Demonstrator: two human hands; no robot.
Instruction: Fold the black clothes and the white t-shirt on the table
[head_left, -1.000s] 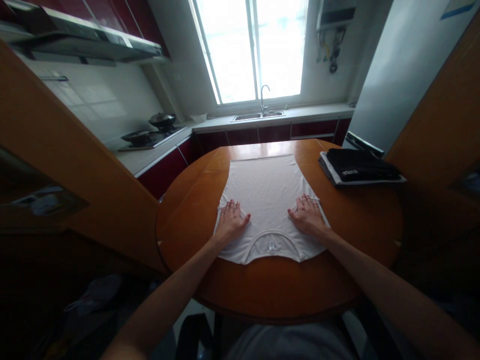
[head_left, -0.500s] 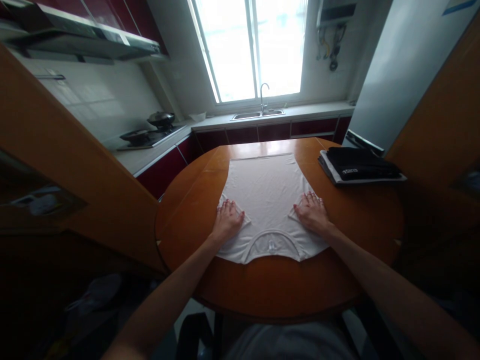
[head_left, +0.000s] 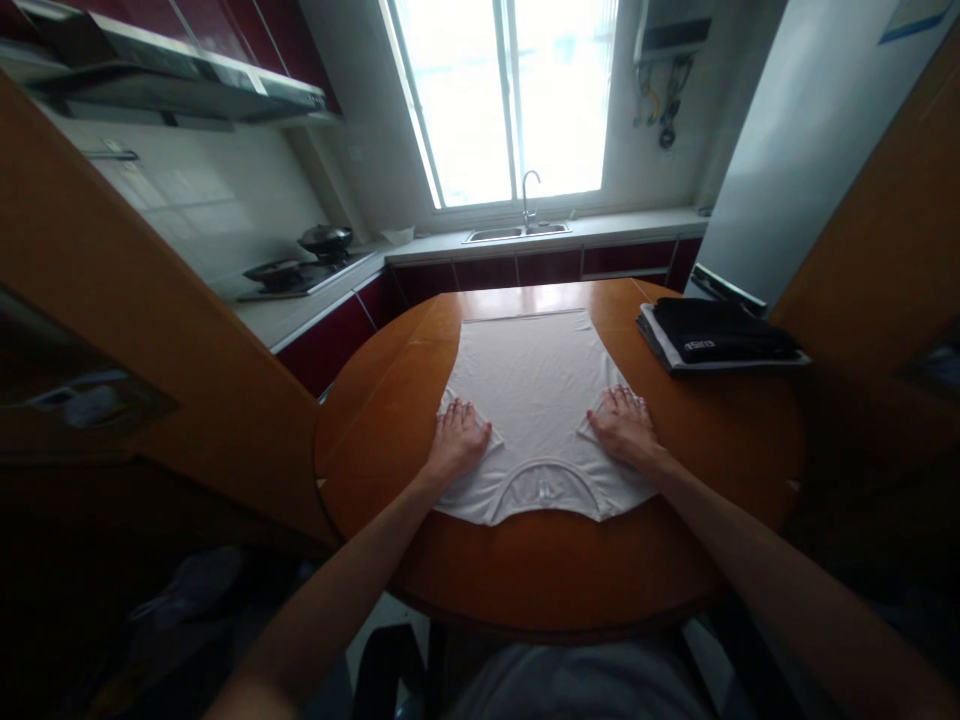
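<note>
A white T-shirt [head_left: 532,380] lies spread on the round wooden table [head_left: 375,400], its neckline toward me and its hem at the far side. My left hand [head_left: 459,438] rests flat on the left sleeve area, fingers stretched out. On the opposite side, my right hand [head_left: 621,425] presses flat over the other sleeve, fingers also extended. Both sleeves lie turned inward on the shirt's body, partly covered by my palms. Neither hand grips the cloth.
A stack of folded dark and white clothes [head_left: 720,335] sits at the table's right rear. Past the table are a counter with a sink [head_left: 517,232] and a stove with pans [head_left: 300,268]. A tall refrigerator [head_left: 787,150] stands at right, and wooden panels flank both sides.
The view has shifted very slightly. Both hands stay in place on the T-shirt, and the shirt lies as before.
</note>
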